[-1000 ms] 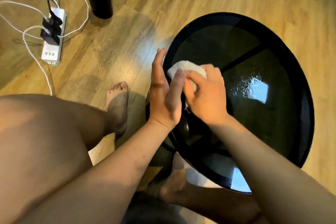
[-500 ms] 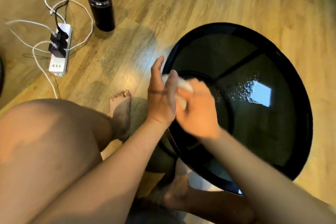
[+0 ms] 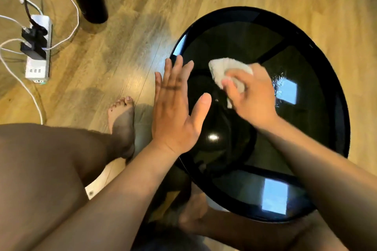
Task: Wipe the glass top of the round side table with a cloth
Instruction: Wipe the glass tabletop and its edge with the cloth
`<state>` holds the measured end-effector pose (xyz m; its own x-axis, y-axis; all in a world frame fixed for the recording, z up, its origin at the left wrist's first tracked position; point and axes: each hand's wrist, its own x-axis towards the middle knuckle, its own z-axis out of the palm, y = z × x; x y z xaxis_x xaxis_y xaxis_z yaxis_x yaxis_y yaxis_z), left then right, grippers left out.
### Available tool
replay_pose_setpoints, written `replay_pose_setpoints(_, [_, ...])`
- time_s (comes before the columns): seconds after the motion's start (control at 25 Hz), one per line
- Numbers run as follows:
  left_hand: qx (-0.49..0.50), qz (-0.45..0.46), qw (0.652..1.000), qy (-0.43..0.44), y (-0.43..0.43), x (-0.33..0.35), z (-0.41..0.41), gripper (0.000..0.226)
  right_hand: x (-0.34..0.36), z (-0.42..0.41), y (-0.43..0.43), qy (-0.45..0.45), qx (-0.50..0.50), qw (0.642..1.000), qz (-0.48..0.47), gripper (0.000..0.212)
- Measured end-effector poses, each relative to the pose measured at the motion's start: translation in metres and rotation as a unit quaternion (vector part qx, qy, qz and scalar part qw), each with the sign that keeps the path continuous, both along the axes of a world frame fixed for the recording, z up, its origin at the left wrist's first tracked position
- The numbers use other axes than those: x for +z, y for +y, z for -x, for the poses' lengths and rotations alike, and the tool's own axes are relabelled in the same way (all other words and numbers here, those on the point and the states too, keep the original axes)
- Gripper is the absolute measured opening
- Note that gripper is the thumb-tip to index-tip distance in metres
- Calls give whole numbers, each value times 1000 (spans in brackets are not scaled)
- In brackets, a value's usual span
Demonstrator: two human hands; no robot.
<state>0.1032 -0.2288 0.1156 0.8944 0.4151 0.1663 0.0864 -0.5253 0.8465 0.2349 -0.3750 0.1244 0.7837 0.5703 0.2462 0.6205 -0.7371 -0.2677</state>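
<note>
Because the cloth covers only a small part at once, the wiping goes best, I think, in overlapping rounds from the middle out to the rim, with even pressure, so that no streak remains. The round worktop (image 3: 341,112) stands on the wooden floor (image 3: 142,47), and its glass top (image 3: 234,47) is dark, glossy and mirrors bright light. The left hand (image 3: 175,112) is flat with straight fingers at the left edge, its grip wide and holding nothing; whether it touches the rim I cannot tell. The right hand (image 3: 253,100) has its grip closed round the white cloth (image 3: 226,71), which lies bunched on the glass, left of centre. Small water drops (image 3: 276,80) glitter just beside this hand.
</note>
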Motion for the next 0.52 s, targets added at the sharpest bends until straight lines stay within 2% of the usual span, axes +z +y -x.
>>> replay_pose_setpoints(0.12, [4,14,1000,-14,-1,2,1,69,0,-121,53,-14,-75,997,21,36])
replay_pose_setpoints(0.24, [14,21,999,-22,0,2,0,66,0,-168,74,1,-93,995,33,33])
replay_pose_setpoints(0.4, [14,19,1000,-9,-1,6,1,66,6,-123,68,17,-101,995,14,33])
replay_pose_setpoints(0.52, [15,15,1000,1,-2,4,1,65,8,-9,28,30,-28,999,-8,30])
